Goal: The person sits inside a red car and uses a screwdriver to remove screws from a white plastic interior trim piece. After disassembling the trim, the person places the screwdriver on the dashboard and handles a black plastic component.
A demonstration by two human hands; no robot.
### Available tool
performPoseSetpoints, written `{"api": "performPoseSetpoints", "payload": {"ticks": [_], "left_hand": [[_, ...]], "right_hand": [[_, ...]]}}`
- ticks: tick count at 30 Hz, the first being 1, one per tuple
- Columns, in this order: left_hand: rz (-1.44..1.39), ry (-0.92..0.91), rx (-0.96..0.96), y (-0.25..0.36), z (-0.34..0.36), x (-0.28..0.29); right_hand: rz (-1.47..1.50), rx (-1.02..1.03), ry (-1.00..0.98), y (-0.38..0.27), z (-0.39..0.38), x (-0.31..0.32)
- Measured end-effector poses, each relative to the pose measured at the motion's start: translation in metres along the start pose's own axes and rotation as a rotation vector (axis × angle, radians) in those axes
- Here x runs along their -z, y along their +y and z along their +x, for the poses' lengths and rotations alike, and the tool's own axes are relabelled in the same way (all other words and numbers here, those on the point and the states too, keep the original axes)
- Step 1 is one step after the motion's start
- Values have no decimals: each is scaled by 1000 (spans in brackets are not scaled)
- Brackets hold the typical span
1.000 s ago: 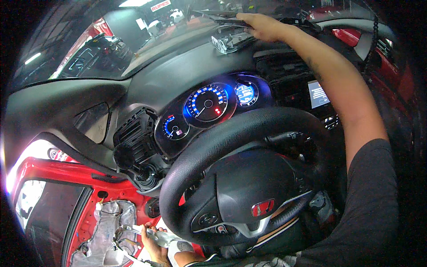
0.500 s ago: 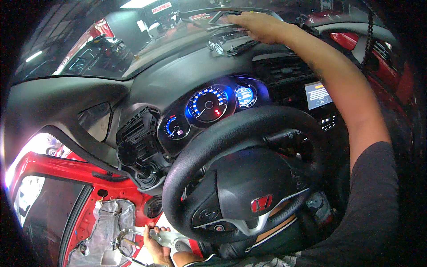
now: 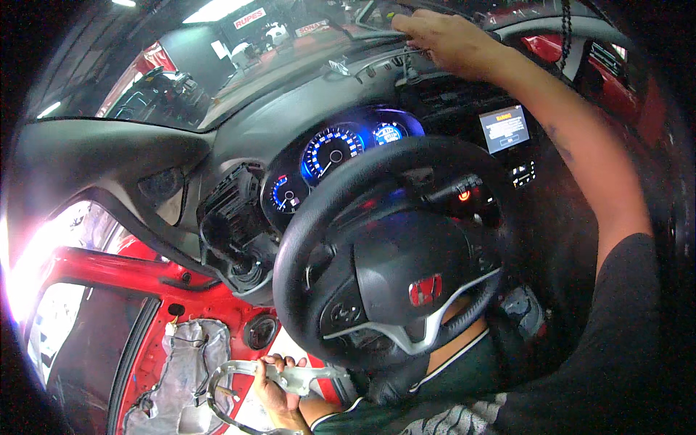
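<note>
My left hand (image 3: 274, 391) is low by the opened door, its fingers closed round the pale grey, flat part of a curved trim piece (image 3: 299, 378). The hooped part of that piece arcs to the left of the hand. My right arm stretches over the dashboard to the base of the windshield. There my right hand (image 3: 453, 45) has its fingers closed at a thin, dark, angular trim frame (image 3: 368, 20); the exact grip is partly hidden. Between my arms stands the black steering wheel (image 3: 391, 264) with a red emblem.
Behind the wheel, the instrument cluster (image 3: 335, 154) is lit blue. A lit screen (image 3: 505, 129) is right of it. The left dash end shows a bare vent housing (image 3: 235, 210). A red door (image 3: 163, 304) without its panel stands at left. Small clear pieces (image 3: 338, 67) lie on the dashboard.
The view has shifted, and the wheel appears higher. My right hand and the dark frame are higher in the picture. My left hand still grips the curved trim, now slightly further right.
</note>
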State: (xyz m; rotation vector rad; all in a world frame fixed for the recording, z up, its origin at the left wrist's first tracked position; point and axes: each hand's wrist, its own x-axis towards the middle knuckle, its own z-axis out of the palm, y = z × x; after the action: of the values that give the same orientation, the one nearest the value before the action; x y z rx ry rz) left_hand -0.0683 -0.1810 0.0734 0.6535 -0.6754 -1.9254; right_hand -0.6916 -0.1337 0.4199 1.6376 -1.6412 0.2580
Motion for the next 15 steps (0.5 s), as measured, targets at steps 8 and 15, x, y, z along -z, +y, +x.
{"api": "performPoseSetpoints", "payload": {"ticks": [8,15], "left_hand": [[-86,-303,-67,1,-20,-27],[46,-263,-152,11,-54,-30]], "right_hand": [[-195,35,-146,-27,-11,37],[26,-46,97,-83,-58,106]]}}
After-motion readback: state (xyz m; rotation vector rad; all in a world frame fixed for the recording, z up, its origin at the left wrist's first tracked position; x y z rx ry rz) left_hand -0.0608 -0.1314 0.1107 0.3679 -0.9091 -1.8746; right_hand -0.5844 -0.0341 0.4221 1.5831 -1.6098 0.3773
